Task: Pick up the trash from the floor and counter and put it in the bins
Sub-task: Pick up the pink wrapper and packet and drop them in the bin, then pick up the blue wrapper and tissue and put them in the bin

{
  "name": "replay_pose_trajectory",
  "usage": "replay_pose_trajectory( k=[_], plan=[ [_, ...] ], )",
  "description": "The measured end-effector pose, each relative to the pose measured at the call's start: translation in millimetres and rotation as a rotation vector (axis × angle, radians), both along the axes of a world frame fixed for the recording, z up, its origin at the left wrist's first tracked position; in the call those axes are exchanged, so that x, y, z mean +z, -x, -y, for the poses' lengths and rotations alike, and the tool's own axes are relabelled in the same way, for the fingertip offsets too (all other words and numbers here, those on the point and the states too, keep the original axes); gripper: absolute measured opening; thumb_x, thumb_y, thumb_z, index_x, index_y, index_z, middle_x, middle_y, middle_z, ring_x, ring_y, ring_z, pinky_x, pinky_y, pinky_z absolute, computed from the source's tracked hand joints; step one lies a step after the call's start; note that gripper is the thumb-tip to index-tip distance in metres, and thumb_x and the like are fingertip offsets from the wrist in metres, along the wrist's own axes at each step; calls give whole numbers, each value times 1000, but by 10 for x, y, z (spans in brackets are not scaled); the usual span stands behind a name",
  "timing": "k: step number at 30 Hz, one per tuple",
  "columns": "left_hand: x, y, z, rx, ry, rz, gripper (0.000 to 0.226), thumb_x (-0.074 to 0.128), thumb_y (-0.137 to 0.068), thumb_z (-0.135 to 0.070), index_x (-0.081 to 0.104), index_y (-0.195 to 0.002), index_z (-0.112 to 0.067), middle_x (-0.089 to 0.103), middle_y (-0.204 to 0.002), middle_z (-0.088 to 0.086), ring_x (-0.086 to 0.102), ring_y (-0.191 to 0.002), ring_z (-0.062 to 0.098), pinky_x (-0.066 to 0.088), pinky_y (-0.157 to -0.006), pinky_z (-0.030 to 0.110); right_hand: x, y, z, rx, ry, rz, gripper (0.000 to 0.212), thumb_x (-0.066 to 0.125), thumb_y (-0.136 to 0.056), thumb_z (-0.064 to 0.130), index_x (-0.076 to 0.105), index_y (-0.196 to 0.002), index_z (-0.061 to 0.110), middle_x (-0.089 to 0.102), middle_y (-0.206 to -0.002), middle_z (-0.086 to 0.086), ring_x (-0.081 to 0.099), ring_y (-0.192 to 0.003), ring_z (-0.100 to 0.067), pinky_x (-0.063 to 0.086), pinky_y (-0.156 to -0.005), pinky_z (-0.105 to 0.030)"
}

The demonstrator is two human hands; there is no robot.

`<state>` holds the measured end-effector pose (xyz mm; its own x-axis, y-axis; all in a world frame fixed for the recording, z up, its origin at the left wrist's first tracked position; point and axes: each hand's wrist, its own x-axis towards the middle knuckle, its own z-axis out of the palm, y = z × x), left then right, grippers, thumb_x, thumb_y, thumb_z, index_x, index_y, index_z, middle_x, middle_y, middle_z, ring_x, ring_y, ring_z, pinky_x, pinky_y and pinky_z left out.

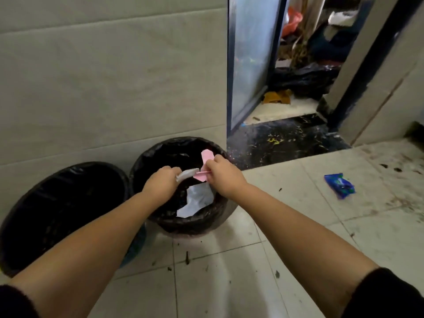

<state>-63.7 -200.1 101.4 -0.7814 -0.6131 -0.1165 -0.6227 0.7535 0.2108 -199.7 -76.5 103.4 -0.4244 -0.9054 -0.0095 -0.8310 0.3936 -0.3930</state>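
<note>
Two round bins lined with black bags stand against the wall. Both my hands hover over the right bin [146, 157]. My left hand [161, 181] is closed on a white crumpled wrapper [187, 173]. My right hand [221, 174] pinches a pink paper piece [207, 156] with a thin pink stick pointing toward the left hand. A white sheet of paper [197, 200] lies inside the right bin below my hands. The left bin [57, 210] looks dark inside. A blue wrapper [340, 184] lies on the floor tiles at the right.
Dirty white floor tiles carry small dark scraps [187, 258] in front of the bins. A dark marble threshold [286, 141] leads through an open metal door [250, 60] into a cluttered room with black bags [305, 79].
</note>
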Motion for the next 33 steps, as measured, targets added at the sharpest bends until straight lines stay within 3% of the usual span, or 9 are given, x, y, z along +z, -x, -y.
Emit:
replay_pose_trajectory(
  k=[4, 6, 8, 10, 14, 18, 22, 26, 33],
  plan=[
    [-336, 180, 234, -78, -50, 297, 23, 53, -93, -26, 61, -100, -5, 61, -107, 18, 62, -96, 36, 50, -75, 39, -439, 23, 424, 1, -372, 30, 36, 58, -90, 24, 55, -124, 11, 53, -125, -14, 55, -114, -37, 45, -91, -42],
    [-466, 228, 285, -104, -106, 422, 27, 54, -92, -25, 58, -114, -9, 56, -121, 17, 58, -106, 35, 50, -88, 42, -609, 4, 522, 2, -523, 92, 43, 66, -84, 27, 57, -123, 11, 58, -125, -13, 57, -115, -35, 47, -91, -42],
    [-565, 219, 331, -132, -210, 565, 49, 56, -91, -29, 43, -136, -16, 44, -135, 18, 48, -121, 37, 43, -101, 43, -688, -16, 549, 60, -604, 60, 43, 67, -84, 27, 57, -124, 13, 55, -130, -14, 56, -117, -35, 49, -96, -46],
    [-562, 243, 409, -178, -231, 643, 56, 59, -88, -25, 38, -140, -19, 45, -135, 15, 49, -121, 35, 45, -104, 41, -634, 18, 534, 104, -612, 21, 43, 61, -89, 21, 52, -131, 15, 47, -137, -14, 53, -120, -35, 47, -100, -46],
    [-85, 518, 527, -243, -214, 566, 35, 58, -87, -23, 57, -120, -13, 61, -125, 12, 59, -108, 31, 48, -93, 37, -146, 261, 403, 64, -387, -75, 37, 49, -93, 22, 51, -129, 16, 46, -128, -14, 56, -114, -38, 50, -91, -45],
    [569, 1102, 425, -330, -72, 403, 42, 52, -89, -12, 51, -131, -7, 53, -137, 18, 53, -124, 32, 44, -101, 35, 499, 695, 20, -68, -252, -165, 31, 48, -95, 21, 50, -124, 13, 48, -123, -15, 55, -109, -37, 49, -82, -44],
    [1008, 1871, -62, -497, -39, 284, 41, 51, -89, -12, 51, -130, -8, 56, -133, 18, 54, -121, 34, 46, -100, 37, 955, 1177, -750, -312, -268, -205, 33, 46, -96, 23, 49, -128, 15, 48, -125, -13, 56, -108, -35, 47, -78, -40],
    [1216, 2465, -865, -690, -18, 225, 46, 49, -93, -17, 42, -139, -17, 53, -138, 12, 54, -122, 31, 47, -102, 41, 1196, 1544, -1753, -565, -379, -187, 38, 45, -96, 23, 45, -133, 14, 45, -134, -15, 52, -118, -36, 47, -92, -43],
    [854, 3200, -2288, -935, -70, 236, 51, 48, -93, -16, 36, -143, -14, 47, -144, 15, 48, -128, 32, 43, -102, 40, 1048, 1734, -3608, -966, -482, -101, 42, 45, -97, 25, 41, -138, 16, 44, -139, -12, 51, -120, -34, 46, -97, -42]
  ],
)
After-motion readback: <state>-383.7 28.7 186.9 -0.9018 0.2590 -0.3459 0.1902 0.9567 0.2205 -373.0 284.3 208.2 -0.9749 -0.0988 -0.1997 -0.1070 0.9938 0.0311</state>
